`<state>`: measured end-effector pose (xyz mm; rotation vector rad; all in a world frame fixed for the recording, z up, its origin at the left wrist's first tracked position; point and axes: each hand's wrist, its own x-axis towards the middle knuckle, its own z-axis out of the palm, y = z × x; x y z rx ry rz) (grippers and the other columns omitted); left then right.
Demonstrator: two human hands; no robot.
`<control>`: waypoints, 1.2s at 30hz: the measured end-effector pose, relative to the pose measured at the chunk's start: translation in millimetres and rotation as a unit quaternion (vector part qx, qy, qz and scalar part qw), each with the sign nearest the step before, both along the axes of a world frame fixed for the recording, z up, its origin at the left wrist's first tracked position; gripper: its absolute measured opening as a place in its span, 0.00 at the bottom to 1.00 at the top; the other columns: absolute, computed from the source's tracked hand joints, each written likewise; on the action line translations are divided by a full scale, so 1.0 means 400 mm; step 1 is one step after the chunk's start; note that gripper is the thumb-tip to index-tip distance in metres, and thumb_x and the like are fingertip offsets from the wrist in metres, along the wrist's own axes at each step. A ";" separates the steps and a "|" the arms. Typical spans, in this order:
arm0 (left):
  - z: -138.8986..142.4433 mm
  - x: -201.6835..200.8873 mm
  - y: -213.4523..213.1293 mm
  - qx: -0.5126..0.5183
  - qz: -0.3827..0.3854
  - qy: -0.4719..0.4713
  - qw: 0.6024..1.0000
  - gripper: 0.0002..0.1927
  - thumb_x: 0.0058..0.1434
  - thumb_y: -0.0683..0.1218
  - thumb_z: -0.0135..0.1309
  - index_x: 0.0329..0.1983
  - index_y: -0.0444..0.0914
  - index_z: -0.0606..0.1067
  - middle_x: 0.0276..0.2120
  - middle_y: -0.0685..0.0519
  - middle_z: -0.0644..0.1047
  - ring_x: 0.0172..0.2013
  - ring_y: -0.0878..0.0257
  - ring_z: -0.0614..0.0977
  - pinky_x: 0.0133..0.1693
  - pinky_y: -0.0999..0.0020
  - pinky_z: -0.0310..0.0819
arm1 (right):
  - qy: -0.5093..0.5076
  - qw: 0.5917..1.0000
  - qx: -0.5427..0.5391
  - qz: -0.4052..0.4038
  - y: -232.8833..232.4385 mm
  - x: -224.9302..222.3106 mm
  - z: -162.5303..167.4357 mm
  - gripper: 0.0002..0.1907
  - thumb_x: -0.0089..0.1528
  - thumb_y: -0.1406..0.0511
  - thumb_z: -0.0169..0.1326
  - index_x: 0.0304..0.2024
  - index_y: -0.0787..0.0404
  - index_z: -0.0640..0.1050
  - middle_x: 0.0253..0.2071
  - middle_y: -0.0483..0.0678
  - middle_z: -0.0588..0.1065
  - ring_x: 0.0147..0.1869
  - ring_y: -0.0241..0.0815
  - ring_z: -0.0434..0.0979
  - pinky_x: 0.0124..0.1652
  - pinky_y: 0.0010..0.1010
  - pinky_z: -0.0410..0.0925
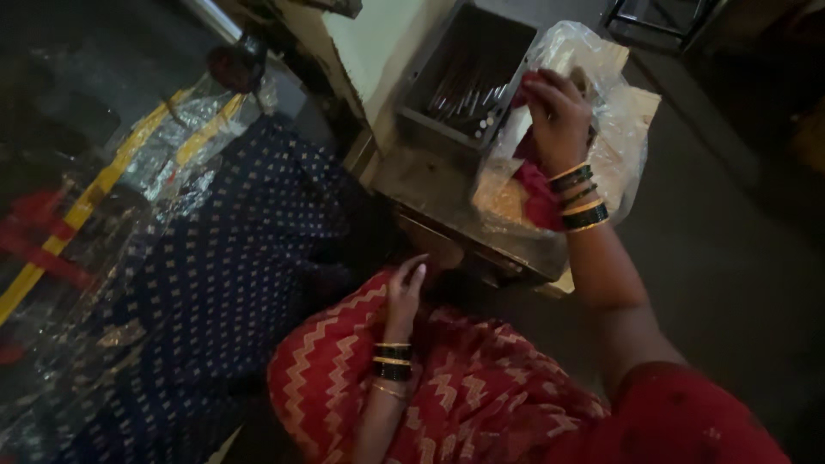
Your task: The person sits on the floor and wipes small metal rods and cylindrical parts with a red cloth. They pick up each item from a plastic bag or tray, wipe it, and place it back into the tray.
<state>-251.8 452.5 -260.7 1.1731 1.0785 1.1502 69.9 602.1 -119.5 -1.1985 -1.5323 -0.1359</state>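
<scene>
My right hand [557,116] reaches forward and grips the top of a clear plastic bag [601,129] together with a bit of red cloth [540,193]. The bag rests against a grey metal box [468,82] holding thin metal rods. Yellowish material [503,198] shows through the bag's lower part. My left hand [406,288] lies on my knee, on red zigzag-patterned fabric [447,387], fingers loosely extended and holding nothing. Both wrists carry black and gold bangles.
A dark blue dotted cloth [223,258] lies to the left, beside crinkled clear plastic with yellow and red strips [94,189]. The metal box sits on a low metal stand [481,236]. Dark floor [730,258] stretches to the right.
</scene>
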 end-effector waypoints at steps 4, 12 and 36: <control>0.103 0.076 0.134 0.107 -0.005 0.089 0.990 0.14 0.71 0.47 0.52 0.51 0.33 0.80 0.46 0.50 0.83 0.48 0.61 0.84 0.51 0.66 0.76 | 0.204 0.974 -0.046 0.085 0.051 0.030 -0.075 0.12 0.66 0.74 0.58 0.53 0.65 0.80 0.54 0.53 0.79 0.55 0.47 0.81 0.54 0.34 0.74; 0.298 0.246 0.453 0.286 0.032 0.222 0.932 0.07 0.67 0.42 0.56 0.43 0.33 0.80 0.39 0.44 0.81 0.41 0.50 0.84 0.44 0.61 0.77 | 0.490 0.850 -0.032 0.191 0.164 0.033 -0.228 0.12 0.69 0.75 0.52 0.55 0.68 0.78 0.52 0.51 0.80 0.54 0.41 0.81 0.57 0.34 0.76; 0.057 0.532 1.143 0.129 -0.015 0.524 0.842 0.07 0.59 0.37 0.52 0.31 0.34 0.80 0.34 0.34 0.80 0.39 0.36 0.82 0.41 0.44 0.79 | 0.364 0.921 -0.131 0.043 0.309 0.052 -0.224 0.09 0.68 0.73 0.55 0.51 0.67 0.79 0.52 0.48 0.78 0.46 0.34 0.77 0.47 0.25 0.72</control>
